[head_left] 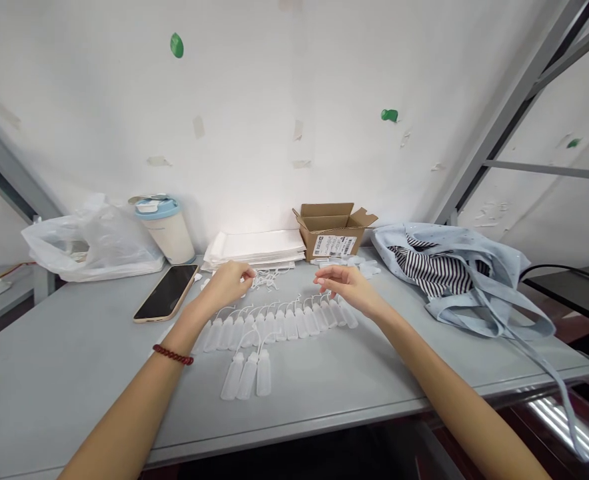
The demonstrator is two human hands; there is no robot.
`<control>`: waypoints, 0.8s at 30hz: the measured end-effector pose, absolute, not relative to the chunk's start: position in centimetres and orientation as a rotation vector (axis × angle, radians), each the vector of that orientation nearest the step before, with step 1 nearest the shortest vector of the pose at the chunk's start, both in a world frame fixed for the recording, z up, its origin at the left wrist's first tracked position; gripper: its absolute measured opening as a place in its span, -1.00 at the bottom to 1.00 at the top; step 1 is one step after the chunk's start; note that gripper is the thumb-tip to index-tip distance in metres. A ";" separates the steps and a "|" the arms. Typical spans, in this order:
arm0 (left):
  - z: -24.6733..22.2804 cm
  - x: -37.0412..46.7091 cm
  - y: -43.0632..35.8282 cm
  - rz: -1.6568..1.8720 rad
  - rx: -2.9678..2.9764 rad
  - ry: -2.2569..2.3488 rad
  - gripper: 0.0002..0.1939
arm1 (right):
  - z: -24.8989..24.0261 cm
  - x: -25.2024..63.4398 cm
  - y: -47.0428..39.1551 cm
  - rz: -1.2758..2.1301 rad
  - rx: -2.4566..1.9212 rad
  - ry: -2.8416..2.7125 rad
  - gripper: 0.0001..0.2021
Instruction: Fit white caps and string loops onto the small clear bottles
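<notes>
My left hand (227, 283) is over the left part of the table, its fingertips pinched together beside a small pile of thin white ties (267, 279). Whether something small sits in that pinch, I cannot make out. My right hand (349, 285) hovers by the right end of a row of translucent, bottle-shaped white tags (278, 325), its fingers curved and apart with nothing in them. Thin white loops stick up from the tops of these tags. Nearer the front edge lie three more such tags (247, 375) with loops on them.
Behind my hands are a stack of white sheets (254, 245), an open cardboard box (332, 233) and loose translucent pieces (369, 268). To the left are a phone (167, 293), a tumbler (167, 230) and a plastic bag (92, 237). A light blue cloth bag (454, 247) lies right.
</notes>
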State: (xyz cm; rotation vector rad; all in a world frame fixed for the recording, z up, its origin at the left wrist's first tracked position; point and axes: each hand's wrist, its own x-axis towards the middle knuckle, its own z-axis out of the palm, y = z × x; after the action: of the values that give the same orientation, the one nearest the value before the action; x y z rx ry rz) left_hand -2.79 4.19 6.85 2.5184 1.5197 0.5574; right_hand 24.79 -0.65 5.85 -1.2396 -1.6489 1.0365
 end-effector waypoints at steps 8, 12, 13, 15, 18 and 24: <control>5.1 -3.7 3.2 0.231 2.498 1.850 -0.78 | 4.2 24.7 0.1 0.383 -1.377 -2.020 -0.90; 4.9 -3.7 3.5 0.339 2.578 1.863 -0.73 | 3.9 25.2 0.5 0.309 -1.428 -2.020 -0.89; 4.7 -3.7 3.6 0.409 2.625 1.822 -0.72 | 3.9 25.3 0.7 0.306 -1.438 -2.004 -0.90; 4.2 -3.5 3.8 0.553 2.709 1.683 -0.71 | 3.7 25.6 1.0 0.285 -1.459 -1.981 -0.90; 3.5 -3.1 4.0 0.661 2.761 1.444 -0.74 | 3.3 26.2 1.6 0.184 -1.496 -1.967 -0.88; 2.7 -2.5 4.1 0.604 2.781 1.332 -0.75 | 2.3 28.3 3.3 -0.014 -1.569 -1.970 -0.79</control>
State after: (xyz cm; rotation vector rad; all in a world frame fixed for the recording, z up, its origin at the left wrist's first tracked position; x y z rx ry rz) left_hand -2.47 4.08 2.71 2.7805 1.3323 0.6044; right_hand 28.25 3.27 2.28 -1.5689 -1.9701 -0.0138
